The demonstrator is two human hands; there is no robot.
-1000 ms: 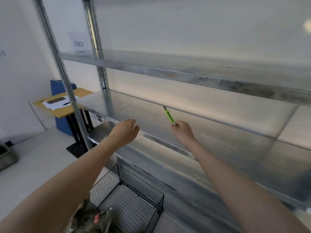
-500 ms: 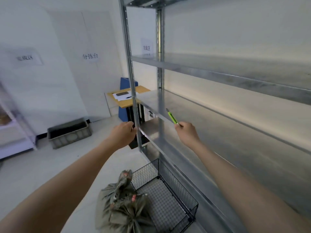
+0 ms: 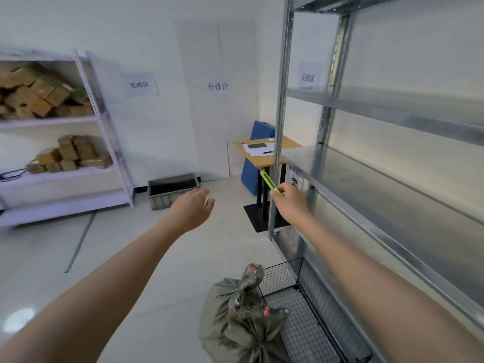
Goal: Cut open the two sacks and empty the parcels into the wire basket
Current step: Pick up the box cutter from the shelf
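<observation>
Both sacks (image 3: 242, 322) lay tied and uncut on the floor (image 3: 125, 258) at six o'clock, against the wire basket (image 3: 280, 279), which held no parcels. The right hand (image 3: 290, 203), at one o'clock, gripped a green cutter (image 3: 267, 180); the left hand (image 3: 193, 208) hung relaxed, empty. Cutting and emptying looked yet to begin.

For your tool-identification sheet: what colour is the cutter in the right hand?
Bright yellow-green cutter, head view.

cutter (image 3: 267, 180) lime green | sacks (image 3: 243, 318) olive | wire basket (image 3: 309, 310) black | table (image 3: 264, 158) tan
</observation>
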